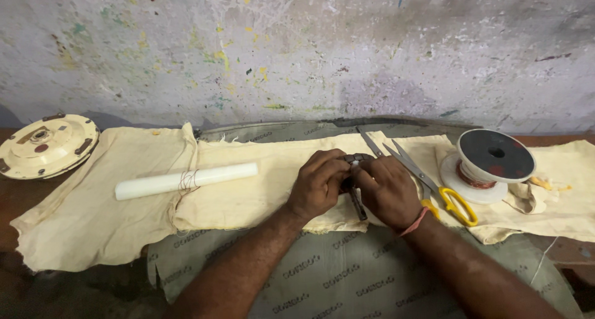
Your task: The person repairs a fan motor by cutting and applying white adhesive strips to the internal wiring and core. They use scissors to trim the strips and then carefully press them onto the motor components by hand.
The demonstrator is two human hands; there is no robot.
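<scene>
Nearest us, our two forearms reach up from the near edge of the bench over a grey printed sheet [334, 275]. Our left hand [319, 184] and right hand [387, 189] meet at mid-bench on a cream cloth [248, 198]. Both sets of fingers are closed together around a small dark metal piece [356, 161]; a thin dark stem [357, 204] of it pokes out below, between the hands. What it is, we cannot tell.

Just right of the right hand lie scissors [427, 183] with yellow handles, blades pointing to the far edge. Further right stands a spool [489, 164] of reddish wire. Left of the hands lies a white tube [186, 180] wound with a few turns of thread. At the far left corner sits a cream round cover [46, 145].

We judge the hands are working the small piece, pinching or twisting it. The next move seems to call for a steady two-handed grip.
</scene>
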